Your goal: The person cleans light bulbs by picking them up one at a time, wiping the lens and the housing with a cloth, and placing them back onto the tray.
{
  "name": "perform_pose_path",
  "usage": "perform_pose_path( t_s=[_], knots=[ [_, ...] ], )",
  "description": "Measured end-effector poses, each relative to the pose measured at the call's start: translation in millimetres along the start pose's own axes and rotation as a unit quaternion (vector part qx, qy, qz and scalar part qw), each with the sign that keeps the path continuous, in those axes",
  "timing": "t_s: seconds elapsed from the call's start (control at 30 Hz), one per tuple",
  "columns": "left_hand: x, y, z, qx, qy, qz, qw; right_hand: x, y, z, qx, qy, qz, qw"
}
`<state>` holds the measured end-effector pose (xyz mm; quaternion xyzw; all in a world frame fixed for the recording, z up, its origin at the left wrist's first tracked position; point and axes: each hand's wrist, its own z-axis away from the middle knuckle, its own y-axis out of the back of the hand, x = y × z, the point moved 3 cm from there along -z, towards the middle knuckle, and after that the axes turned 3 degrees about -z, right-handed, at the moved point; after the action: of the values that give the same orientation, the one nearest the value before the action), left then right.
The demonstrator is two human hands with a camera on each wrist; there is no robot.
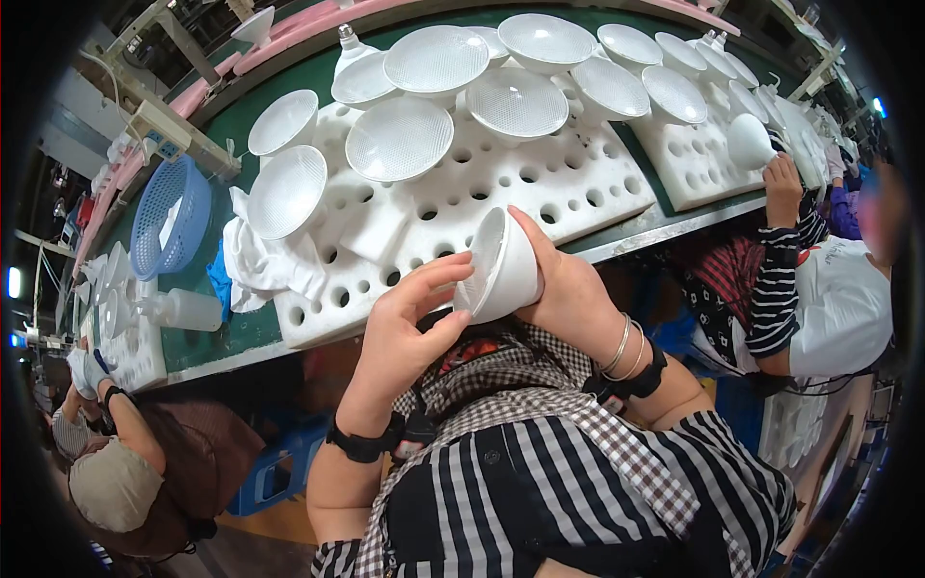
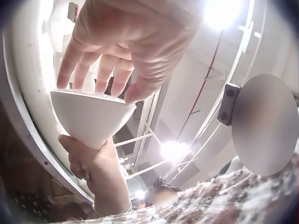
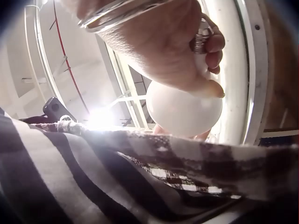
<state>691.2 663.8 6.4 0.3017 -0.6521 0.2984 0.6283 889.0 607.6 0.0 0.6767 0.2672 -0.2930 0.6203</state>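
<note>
A white cone-shaped reflector bulb [image 1: 508, 270] is held in front of the body, its ribbed lens face turned toward the left hand. My right hand [image 1: 575, 299] grips it from behind, around the narrow neck; the right wrist view shows the metal screw base [image 3: 202, 38] by the curled fingers. Fairly straight, spread fingers of my left hand [image 1: 409, 328] touch the lens side. In the left wrist view, those fingertips rest along the lens [image 2: 93, 93], with the thumb at the rim.
Many similar bulbs [image 1: 400, 140] stand in a white foam board [image 1: 501, 197] with holes. Left of it lie a white cloth [image 1: 275, 255], a bottle [image 1: 193, 310] and a blue basket [image 1: 173, 217]. People work at both sides; one holds a bulb [image 1: 750, 143].
</note>
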Motion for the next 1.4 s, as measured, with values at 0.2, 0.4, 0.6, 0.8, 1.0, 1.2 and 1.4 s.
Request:
perform_pose_path(
  t_s=[0.2, 0.4, 0.6, 0.8, 1.0, 1.2, 1.4],
  knots=[
    [-1.7, 0.9, 1.9, 0.016, 0.022, 0.031, 0.999, -9.9, 0.3, 4.0, 0.031, 0.05, 0.058, 0.997],
    [23.2, 2.6, -20.0, 0.039, 0.079, -0.012, 0.996, -14.2, -8.1, 7.8, 0.025, 0.111, 0.152, 0.982],
    [21.5, -4.8, -27.1, 0.019, 0.088, -0.031, 0.995, -7.9, -9.1, 11.2, 0.025, 0.111, 0.129, 0.985],
    [32.6, -20.8, 9.7, -0.055, -0.045, -0.184, 0.98, 6.1, -15.9, 14.8, -0.083, 0.022, -0.182, 0.98],
    [40.0, -24.2, 15.3, 0.004, -0.079, -0.22, 0.972, -5.4, -4.3, 10.2, 0.088, 0.171, -0.015, 0.981],
    [43.9, -31.6, -5.3, 0.053, -0.025, -0.16, 0.985, -6.8, -0.1, 6.9, 0.142, 0.255, 0.037, 0.956],
    [32.8, -16.2, -34.6, 0.116, -0.023, -0.124, 0.985, -1.9, -12.6, 4.4, 0.136, 0.295, 0.054, 0.944]
  ],
)
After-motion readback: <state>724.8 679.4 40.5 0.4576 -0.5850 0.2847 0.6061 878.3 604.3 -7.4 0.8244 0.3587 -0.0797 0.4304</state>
